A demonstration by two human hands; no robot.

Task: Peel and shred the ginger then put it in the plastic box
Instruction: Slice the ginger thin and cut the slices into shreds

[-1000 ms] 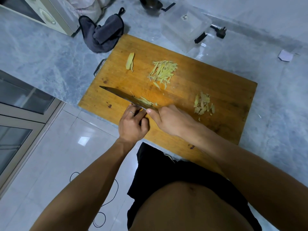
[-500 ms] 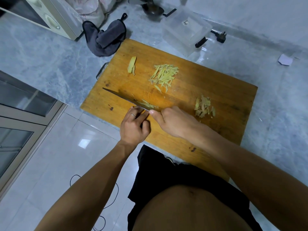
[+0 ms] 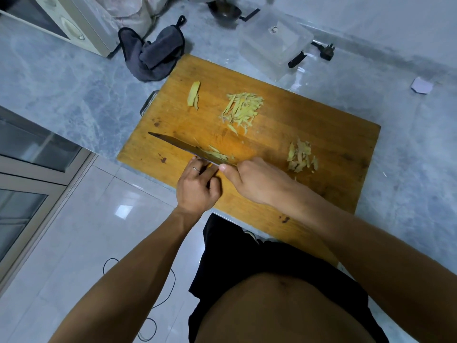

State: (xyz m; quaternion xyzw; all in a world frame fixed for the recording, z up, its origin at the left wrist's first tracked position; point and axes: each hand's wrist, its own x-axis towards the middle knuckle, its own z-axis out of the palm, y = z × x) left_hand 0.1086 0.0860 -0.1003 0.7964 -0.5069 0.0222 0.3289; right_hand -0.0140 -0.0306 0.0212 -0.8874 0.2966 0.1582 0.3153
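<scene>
Little has moved since half a second ago: the knife point(image 3: 183, 147) sits at the same slant near the lower left of the cutting board point(image 3: 321, 134), and both hands stay tight together at its heel; the view has drifted slightly.

Your right hand point(image 3: 259, 181) is curled round the knife's handle, thumb forward along the blade's base; the handle itself is hidden under the hand. Your left hand point(image 3: 197, 189) has its fingers curled down, tips pressed on a small yellow piece of ginger point(image 3: 210, 165) just beside the blade. Only a sliver of it shows, so you can't tell how much is left. The curled knuckles likely serve as a guide for the blade and keep the fingertips clear.

Fresh strips point(image 3: 215, 153) lie against the far side of the blade. A larger pile of shreds point(image 3: 242, 108) sits mid-board, above. A single slice point(image 3: 194, 95) waits at the upper left of the board. A heap of peelings point(image 3: 301, 155) lies to the right, well apart from the shreds, probably to keep scrap out.

The plastic box point(image 3: 274, 43) stands at upper centre, touching the board's far edge, with no ginger in it that you can see.

The board rests on a grey marbled counter point(image 3: 61, 78). A dark cloth point(image 3: 153, 55) lies at upper left, beside a cream appliance point(image 3: 61, 21). Pale floor tiles point(image 3: 86, 231) show lower left.
</scene>
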